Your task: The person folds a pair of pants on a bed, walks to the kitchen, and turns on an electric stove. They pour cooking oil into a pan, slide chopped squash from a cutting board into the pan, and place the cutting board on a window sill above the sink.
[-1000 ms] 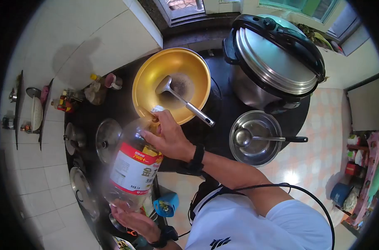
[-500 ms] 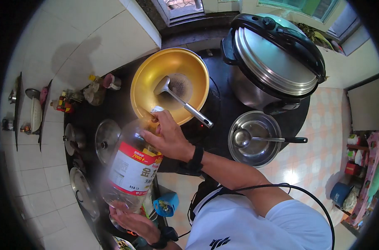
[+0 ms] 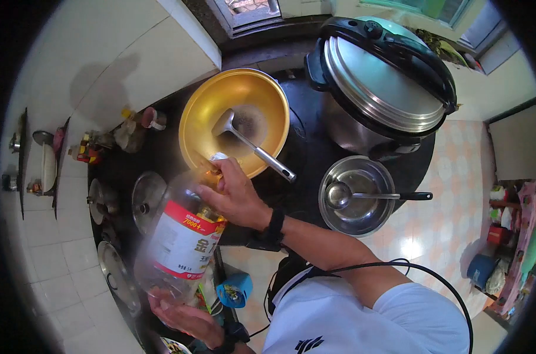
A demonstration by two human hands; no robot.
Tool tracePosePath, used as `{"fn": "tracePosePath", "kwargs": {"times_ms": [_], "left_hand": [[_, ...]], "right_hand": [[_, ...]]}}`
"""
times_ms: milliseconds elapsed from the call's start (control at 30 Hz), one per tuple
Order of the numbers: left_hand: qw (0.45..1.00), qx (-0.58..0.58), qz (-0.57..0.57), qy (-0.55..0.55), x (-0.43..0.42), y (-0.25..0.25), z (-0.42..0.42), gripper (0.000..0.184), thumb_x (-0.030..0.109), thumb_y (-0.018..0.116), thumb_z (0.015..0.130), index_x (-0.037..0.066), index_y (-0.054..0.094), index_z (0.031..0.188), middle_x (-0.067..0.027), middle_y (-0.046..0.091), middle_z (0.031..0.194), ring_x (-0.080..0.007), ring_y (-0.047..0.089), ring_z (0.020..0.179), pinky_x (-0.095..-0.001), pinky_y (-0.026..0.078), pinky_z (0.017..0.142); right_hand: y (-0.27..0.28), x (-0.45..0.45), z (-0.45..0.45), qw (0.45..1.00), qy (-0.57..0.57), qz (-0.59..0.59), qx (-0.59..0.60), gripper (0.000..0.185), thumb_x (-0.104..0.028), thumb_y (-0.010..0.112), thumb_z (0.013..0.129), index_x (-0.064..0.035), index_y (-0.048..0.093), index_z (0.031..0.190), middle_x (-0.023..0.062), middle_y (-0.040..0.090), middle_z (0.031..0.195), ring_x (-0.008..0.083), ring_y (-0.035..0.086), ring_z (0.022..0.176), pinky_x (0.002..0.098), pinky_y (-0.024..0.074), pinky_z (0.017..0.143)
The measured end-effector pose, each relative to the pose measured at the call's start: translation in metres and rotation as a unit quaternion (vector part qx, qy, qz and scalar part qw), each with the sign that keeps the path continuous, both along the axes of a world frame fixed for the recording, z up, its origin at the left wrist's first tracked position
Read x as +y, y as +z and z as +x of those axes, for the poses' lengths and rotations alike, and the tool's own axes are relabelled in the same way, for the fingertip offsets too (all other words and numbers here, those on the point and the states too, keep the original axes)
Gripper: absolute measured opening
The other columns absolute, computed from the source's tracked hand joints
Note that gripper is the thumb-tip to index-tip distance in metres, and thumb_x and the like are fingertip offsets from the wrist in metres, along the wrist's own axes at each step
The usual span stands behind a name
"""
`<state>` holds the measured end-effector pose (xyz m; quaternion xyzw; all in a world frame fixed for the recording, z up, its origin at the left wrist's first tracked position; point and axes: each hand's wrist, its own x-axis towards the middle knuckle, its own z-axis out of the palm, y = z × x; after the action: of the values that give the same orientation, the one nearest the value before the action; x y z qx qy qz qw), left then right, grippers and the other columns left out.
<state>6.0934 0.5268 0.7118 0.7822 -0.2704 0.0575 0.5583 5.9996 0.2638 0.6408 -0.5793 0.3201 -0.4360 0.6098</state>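
A large clear plastic oil bottle (image 3: 182, 239) with a red and white label lies tilted across the view, its neck end at the rim of a golden wok (image 3: 200, 100). My right hand (image 3: 238, 194) is closed around the bottle near its neck. Beneath the bottle's base, my left hand (image 3: 185, 318) cups and supports it. Inside the wok rests a metal spatula (image 3: 244, 138), its handle sticking out over the near rim. A dark, wet-looking patch shows at the wok's bottom. Whether oil is flowing is hidden behind my right hand.
Right of the wok stands a big pressure cooker (image 3: 374, 94). Below it, a ladle (image 3: 377, 196) lies in a steel bowl (image 3: 333, 221). Pot lids (image 3: 148, 203) and a small pot (image 3: 103, 200) are at the left. A blue bin (image 3: 234, 290) hangs below the counter.
The whole view has shifted slightly, so most things sit a little further left. Both hands keep their hold on the tilted oil bottle.
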Motion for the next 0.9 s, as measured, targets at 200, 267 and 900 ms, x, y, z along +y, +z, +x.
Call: {"fn": "tracePosePath", "kwargs": {"times_ms": [200, 267, 900], "left_hand": [[1.0, 0.019, -0.001, 0.0, 0.001, 0.002, 0.003, 0.056, 0.044, 0.046, 0.106, -0.002, 0.048, 0.137, -0.0144, 0.055, 0.129, -0.0233, 0.05, 0.124, -0.0399, 0.033, 0.111], [1.0, 0.018, -0.008, 0.0, 0.001, 0.0, 0.004, 0.057, 0.045, 0.046, 0.106, -0.003, 0.048, 0.137, -0.0144, 0.055, 0.128, -0.0234, 0.05, 0.125, -0.0399, 0.033, 0.111], [0.971, 0.217, -0.095, 0.005, 0.025, -0.027, -0.003, 0.052, 0.044, 0.05, 0.104, 0.001, 0.052, 0.135, -0.012, 0.055, 0.13, -0.0219, 0.051, 0.125, -0.0386, 0.037, 0.111]], "right_hand": [[-0.006, -0.001, 0.003, 1.0, -0.009, -0.022, 0.007, 0.051, -0.029, 0.076, 0.09, 0.002, 0.049, 0.12, 0.0166, 0.05, 0.108, 0.0229, 0.054, 0.077, 0.0377, 0.0482, 0.068], [-0.006, 0.0, 0.004, 1.0, -0.011, -0.023, -0.002, 0.051, -0.029, 0.076, 0.09, 0.0018, 0.049, 0.12, 0.0166, 0.05, 0.107, 0.0236, 0.054, 0.076, 0.038, 0.0477, 0.067], [0.004, 0.006, 0.001, 0.992, -0.008, -0.112, 0.054, 0.053, -0.027, 0.075, 0.085, 0.0024, 0.051, 0.122, 0.0206, 0.053, 0.109, 0.0362, 0.062, 0.093, 0.0442, 0.0512, 0.077]]}}
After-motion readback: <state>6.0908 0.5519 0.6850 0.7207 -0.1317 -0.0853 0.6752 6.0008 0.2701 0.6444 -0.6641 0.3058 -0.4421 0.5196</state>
